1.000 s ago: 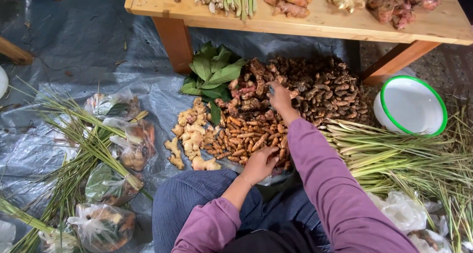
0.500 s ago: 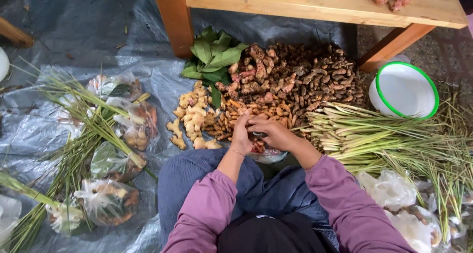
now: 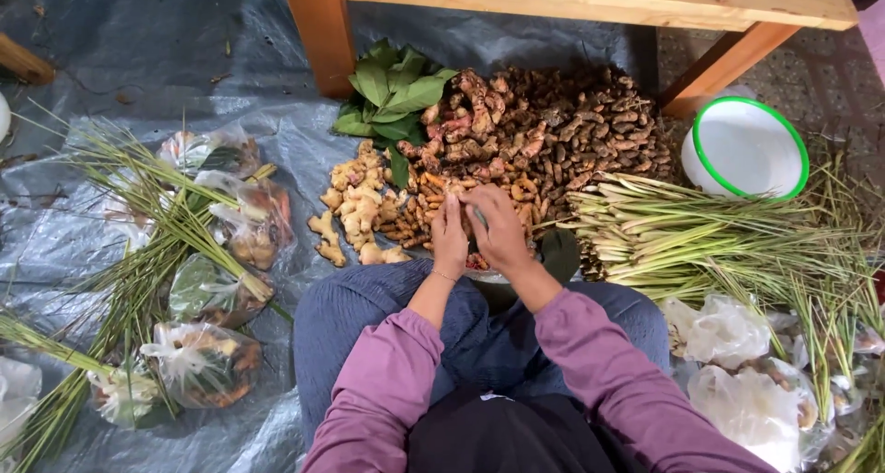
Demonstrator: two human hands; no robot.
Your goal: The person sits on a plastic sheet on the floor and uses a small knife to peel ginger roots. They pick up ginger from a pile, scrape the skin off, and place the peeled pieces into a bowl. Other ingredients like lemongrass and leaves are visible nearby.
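A clear plastic bag [image 3: 502,272] lies on the grey tarpaulin [image 3: 111,58] just in front of a seated person's knees, at the near edge of a heap of small orange-brown roots [image 3: 433,217]. Both hands meet over its mouth. The left hand [image 3: 450,238] stands edge-up with fingers held close together; the right hand [image 3: 501,229] curves over the opening, fingers bent, seemingly gripping the film or a root, though what it pinches cannot be told from above. Pale knobbly ginger pieces [image 3: 355,210] lie just left of the orange roots, a larger mound of dark roots [image 3: 572,132] rises behind, and a bunch of green leaves [image 3: 396,95] sits beside a wooden table leg [image 3: 318,30]. Lemongrass stalks [image 3: 701,242] fan out to the right, near a white bowl with a green rim [image 3: 747,148]. Filled bags [image 3: 230,252] rest among more stalks on the left. The thin film looks likely to tear on a hard root, and a slack grip could let the mouth sag and spill roots back into the heap; neighbouring piles touch, so kinds could mix.
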